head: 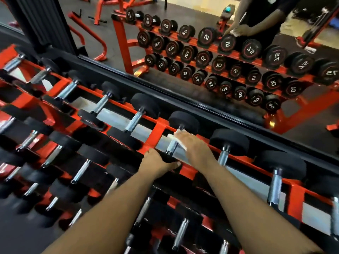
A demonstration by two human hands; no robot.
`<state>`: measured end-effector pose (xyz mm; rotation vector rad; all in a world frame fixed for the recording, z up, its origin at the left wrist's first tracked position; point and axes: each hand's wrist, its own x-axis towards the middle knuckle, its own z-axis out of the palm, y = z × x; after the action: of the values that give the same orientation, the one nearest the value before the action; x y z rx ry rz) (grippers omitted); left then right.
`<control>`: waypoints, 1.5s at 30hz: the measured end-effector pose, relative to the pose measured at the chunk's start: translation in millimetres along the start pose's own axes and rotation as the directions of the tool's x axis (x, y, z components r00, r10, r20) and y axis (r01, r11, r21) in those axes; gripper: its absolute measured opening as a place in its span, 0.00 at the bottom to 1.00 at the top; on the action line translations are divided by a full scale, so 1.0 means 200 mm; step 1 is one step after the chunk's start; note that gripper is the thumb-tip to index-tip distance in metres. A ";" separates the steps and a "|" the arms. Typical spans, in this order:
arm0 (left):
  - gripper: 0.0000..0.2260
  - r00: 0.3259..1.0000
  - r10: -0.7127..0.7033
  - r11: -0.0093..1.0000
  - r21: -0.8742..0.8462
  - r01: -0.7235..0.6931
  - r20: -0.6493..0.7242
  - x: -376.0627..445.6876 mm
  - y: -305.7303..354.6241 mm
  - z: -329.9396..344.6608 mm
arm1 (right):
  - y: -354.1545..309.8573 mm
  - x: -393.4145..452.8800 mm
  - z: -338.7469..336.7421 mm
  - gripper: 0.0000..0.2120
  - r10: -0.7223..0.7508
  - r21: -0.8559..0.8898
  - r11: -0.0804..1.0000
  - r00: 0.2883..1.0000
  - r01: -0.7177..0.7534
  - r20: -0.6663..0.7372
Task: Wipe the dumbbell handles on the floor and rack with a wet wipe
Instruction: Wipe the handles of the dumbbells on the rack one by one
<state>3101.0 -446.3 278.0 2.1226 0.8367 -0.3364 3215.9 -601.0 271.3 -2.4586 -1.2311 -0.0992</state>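
- Two hands are working on one dumbbell [176,142] in the top row of the red rack [156,132], right in front of the mirror [201,61]
- Right hand [194,149] is lying over the far part of the knurled handle [171,148], fingers pointing away to the upper left and pressing the white wet wipe [178,139] onto the steel; whether the fingers are curling under the bar I cannot tell
- Left hand [157,162] is clamping the near black head [167,159], thumb stretching along its front edge, steadying it in the cradle
- Both forearms are reaching straight out from below, nearly parallel, the right one slightly higher
- Risk, as I judge it: the wipe is sticking out in a loose flap at either side of the hand, so it could be bunching or slipping off, leaving the near part of the handle untouched
- Another risk: pushing hard while the dumbbell is sitting in its cradle could be rolling it, pinching the left fingers against the red rail
- Plenty of handles to either side are waiting
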 end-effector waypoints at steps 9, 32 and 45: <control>0.46 0.990 -0.124 0.992 0.002 0.124 0.066 0.16 0.05 0.00 | 0.21 0.14 0.09 0.29 -0.457 -0.265 0.694 0.695 0.669 0.555; 0.54 0.994 -0.105 0.988 0.112 0.107 -0.017 0.14 0.05 0.04 | 0.12 0.22 0.21 0.20 -0.438 -0.369 0.653 0.727 0.661 0.528; 0.51 0.994 -0.107 0.987 0.119 0.106 0.004 0.11 0.06 0.02 | 0.11 0.27 0.21 0.17 -0.387 -0.314 0.729 0.745 0.608 0.543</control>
<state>3125.8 -444.9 271.1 2.1882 0.9470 -0.4637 3260.8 -557.0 238.8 -2.5199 -2.3399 0.0227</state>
